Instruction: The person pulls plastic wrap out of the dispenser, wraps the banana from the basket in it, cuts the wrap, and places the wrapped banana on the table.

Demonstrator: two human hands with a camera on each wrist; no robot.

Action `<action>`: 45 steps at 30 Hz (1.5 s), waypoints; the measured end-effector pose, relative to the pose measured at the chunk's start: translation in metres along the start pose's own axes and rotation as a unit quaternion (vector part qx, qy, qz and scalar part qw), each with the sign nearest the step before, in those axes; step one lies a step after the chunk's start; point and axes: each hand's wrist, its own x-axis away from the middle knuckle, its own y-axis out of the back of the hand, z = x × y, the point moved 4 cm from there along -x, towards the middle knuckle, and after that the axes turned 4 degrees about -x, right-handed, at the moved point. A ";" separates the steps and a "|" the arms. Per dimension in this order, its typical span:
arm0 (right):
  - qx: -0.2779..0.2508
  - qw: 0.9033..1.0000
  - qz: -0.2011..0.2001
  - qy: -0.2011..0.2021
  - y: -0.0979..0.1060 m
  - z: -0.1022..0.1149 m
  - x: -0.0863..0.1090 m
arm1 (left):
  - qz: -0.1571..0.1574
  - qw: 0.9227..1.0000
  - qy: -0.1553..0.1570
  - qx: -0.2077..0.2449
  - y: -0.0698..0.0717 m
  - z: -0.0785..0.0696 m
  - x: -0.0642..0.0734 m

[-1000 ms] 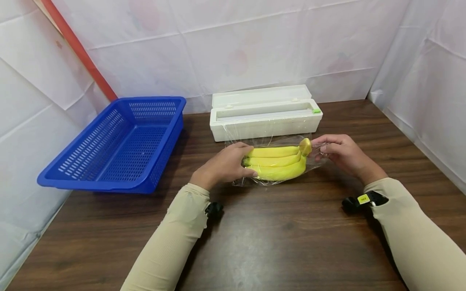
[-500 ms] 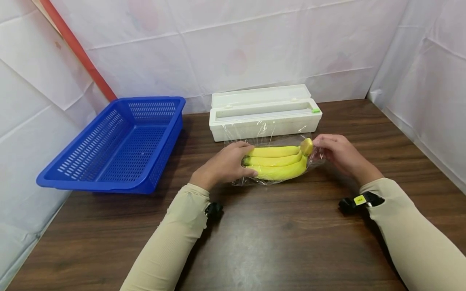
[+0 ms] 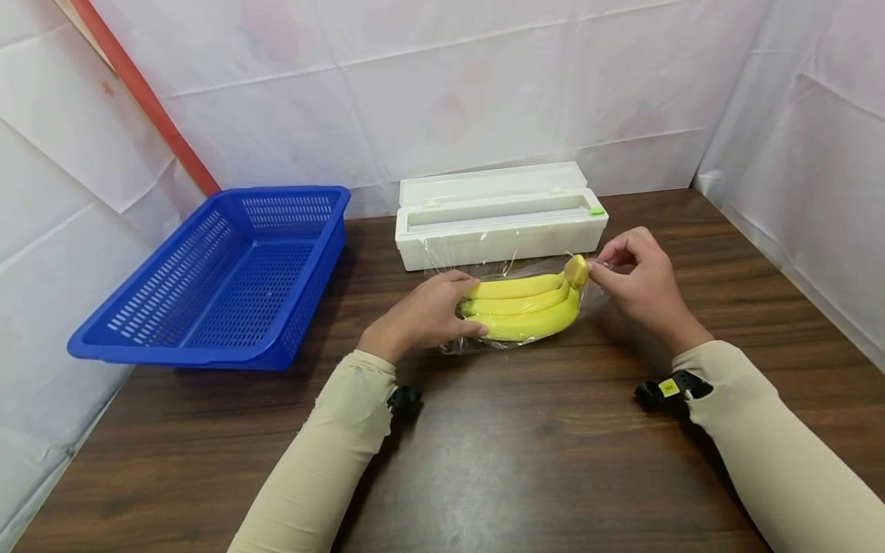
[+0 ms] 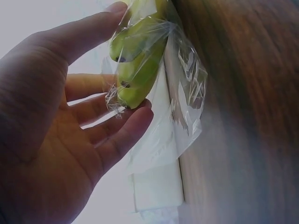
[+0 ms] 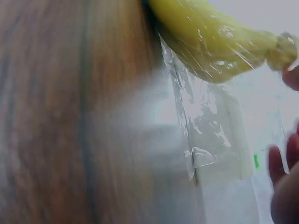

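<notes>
A bunch of yellow bananas (image 3: 522,307) lies on the table, wrapped in clear cling film (image 4: 187,88). At the bunch's left end, my left hand (image 3: 430,311) holds the banana tips through the film between thumb and fingers. Beside the stem, my right hand (image 3: 643,280) pinches the loose film with thumb and forefinger. Film also spreads behind the bananas, against the front of a long white box (image 3: 501,247). In the right wrist view only parts of the right hand (image 5: 287,163) show, at the right edge.
The white box stands behind the bananas with its lid (image 3: 491,183) up and a green tab (image 3: 596,211) at its right. A blue slotted basket (image 3: 304,307) stands on the left of the brown wooden table (image 3: 525,461). White sheeting (image 3: 484,92) surrounds the table's back and sides.
My right hand has moved up and left towards the banana stem, drawing the film's right end with it. The left hand has kept its hold on the banana tips.
</notes>
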 end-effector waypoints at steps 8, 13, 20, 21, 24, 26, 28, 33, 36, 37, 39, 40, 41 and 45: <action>0.079 0.995 -0.026 0.061 -0.001 0.014 0.004 | -0.003 1.000 0.004 0.006 -0.001 0.001 0.000; 0.012 0.999 0.014 0.039 -0.005 0.010 0.006 | -0.002 1.000 0.008 0.005 -0.001 0.001 0.001; -0.040 0.998 0.057 -0.002 -0.006 0.004 0.007 | 0.004 1.000 0.009 0.005 -0.002 -0.001 0.001; -0.047 0.997 0.063 -0.003 -0.006 0.004 0.007 | 0.004 1.000 0.009 0.005 -0.002 -0.001 0.001; -0.065 0.994 0.085 -0.001 -0.007 0.003 0.007 | 0.002 1.000 0.008 0.004 -0.002 -0.001 0.000; -0.074 0.992 0.098 0.001 -0.008 0.003 0.007 | 0.001 1.000 0.007 0.003 -0.002 0.000 0.000; -0.075 0.991 0.106 0.003 -0.008 0.003 0.007 | 0.000 1.000 0.005 0.002 -0.002 0.000 0.000; -0.058 0.993 0.105 0.013 -0.007 0.009 0.007 | 0.004 1.000 0.007 0.001 -0.002 0.001 0.001; -0.040 0.993 0.104 0.024 -0.005 0.008 0.006 | 0.005 1.000 0.008 0.002 -0.002 0.001 0.001; -0.038 0.993 0.105 0.028 -0.005 0.005 0.006 | 0.005 1.000 0.008 0.002 -0.002 0.001 0.001; -0.035 0.993 0.107 0.030 -0.004 -0.001 0.005 | 0.006 1.000 0.008 0.002 -0.002 0.001 0.001; -0.030 0.993 0.107 0.031 -0.004 -0.001 0.006 | 0.007 1.000 0.009 0.003 -0.002 0.001 0.001; -0.028 0.993 0.107 0.030 -0.003 -0.002 0.006 | 0.007 1.000 0.009 0.003 -0.002 0.001 0.001; -0.017 0.994 0.111 0.012 -0.003 -0.003 0.005 | 0.008 1.000 0.009 0.008 -0.002 0.001 0.001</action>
